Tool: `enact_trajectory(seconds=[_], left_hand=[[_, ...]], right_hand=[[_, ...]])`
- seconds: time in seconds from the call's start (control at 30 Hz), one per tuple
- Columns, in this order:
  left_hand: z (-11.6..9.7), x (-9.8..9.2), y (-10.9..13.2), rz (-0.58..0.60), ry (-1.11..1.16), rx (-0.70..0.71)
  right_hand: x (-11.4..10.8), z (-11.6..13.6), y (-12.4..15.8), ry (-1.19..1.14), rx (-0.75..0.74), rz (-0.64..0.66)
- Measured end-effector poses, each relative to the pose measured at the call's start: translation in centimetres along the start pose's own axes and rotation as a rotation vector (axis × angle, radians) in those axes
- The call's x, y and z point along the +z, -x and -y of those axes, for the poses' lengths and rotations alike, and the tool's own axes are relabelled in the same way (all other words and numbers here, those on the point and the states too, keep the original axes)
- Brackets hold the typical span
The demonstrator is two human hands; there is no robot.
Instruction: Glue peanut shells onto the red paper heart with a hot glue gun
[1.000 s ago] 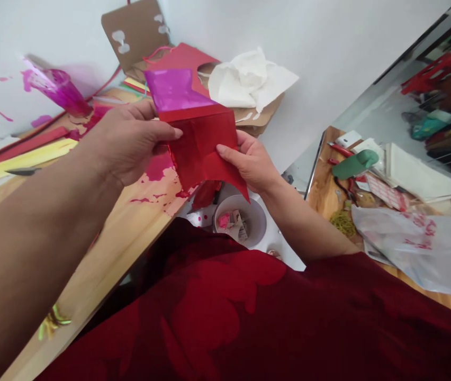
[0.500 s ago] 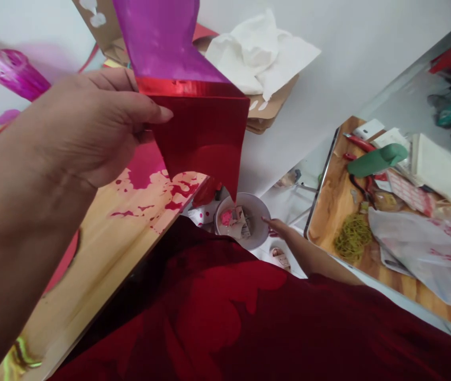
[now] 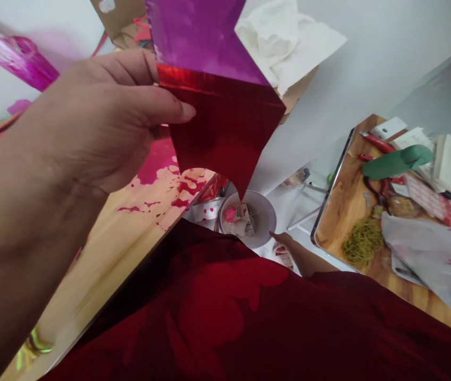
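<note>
My left hand (image 3: 102, 121) is raised close to the camera and pinches a sheet of shiny red foil paper (image 3: 225, 127) whose purple reverse side (image 3: 199, 37) folds up above it. The sheet's lower point hangs over a white bowl (image 3: 267, 217) on the floor, which holds pink and grey scraps. My right hand (image 3: 283, 239) reaches down beside the bowl's right rim. Only a small part of that hand shows past my red sleeve, and its fingers are not clear.
A wooden board (image 3: 130, 222) splashed with pink paint lies at left. A purple foil roll (image 3: 19, 55), cardboard (image 3: 116, 18) and white tissue (image 3: 289, 34) sit behind. At right a wooden table (image 3: 344, 206) carries rubber bands (image 3: 362, 241), a green roll (image 3: 396, 161) and a plastic bag (image 3: 435, 254).
My right hand let go of the red foil and dropped down to the white bowl. My left hand lifted the foil up and nearer to the camera.
</note>
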State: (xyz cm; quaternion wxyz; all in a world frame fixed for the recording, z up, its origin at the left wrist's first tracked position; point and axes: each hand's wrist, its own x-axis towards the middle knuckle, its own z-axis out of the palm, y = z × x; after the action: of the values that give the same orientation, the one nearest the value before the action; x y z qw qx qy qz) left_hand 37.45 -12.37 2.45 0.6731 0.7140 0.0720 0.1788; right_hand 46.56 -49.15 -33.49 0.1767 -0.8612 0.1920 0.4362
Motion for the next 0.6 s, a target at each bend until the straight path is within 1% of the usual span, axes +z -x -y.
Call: enact_trajectory(seconds=[0.13,0.23,0.33,0.4,0.5,0.6], left_hand=[[0.1,0.3,-0.1,0.029,0.012,-0.001],[-0.1,0.4,0.1,-0.011,0.003,-0.030],[0.0,0.4,0.5,-0.068,0.015,-0.072],[0.3,0.2,0.8,-0.079,0.033,-0.064],[0.7,0.1,1.3,-0.103,0.049,-0.081],[1.1,0.6,1.9,-0.116,0.048,-0.109]], right_hand=[[1.9,1.6,-1.4,0.006,0.015,0.061],[2.8,3.2,-2.3,0.014,0.009,0.064],[2.6,4.2,-2.8,0.018,-0.012,0.048],[2.2,4.5,-2.9,0.013,-0.030,0.042],[1.9,4.6,-2.7,0.006,-0.053,0.043],[1.9,4.5,-2.4,0.016,-0.074,0.043]])
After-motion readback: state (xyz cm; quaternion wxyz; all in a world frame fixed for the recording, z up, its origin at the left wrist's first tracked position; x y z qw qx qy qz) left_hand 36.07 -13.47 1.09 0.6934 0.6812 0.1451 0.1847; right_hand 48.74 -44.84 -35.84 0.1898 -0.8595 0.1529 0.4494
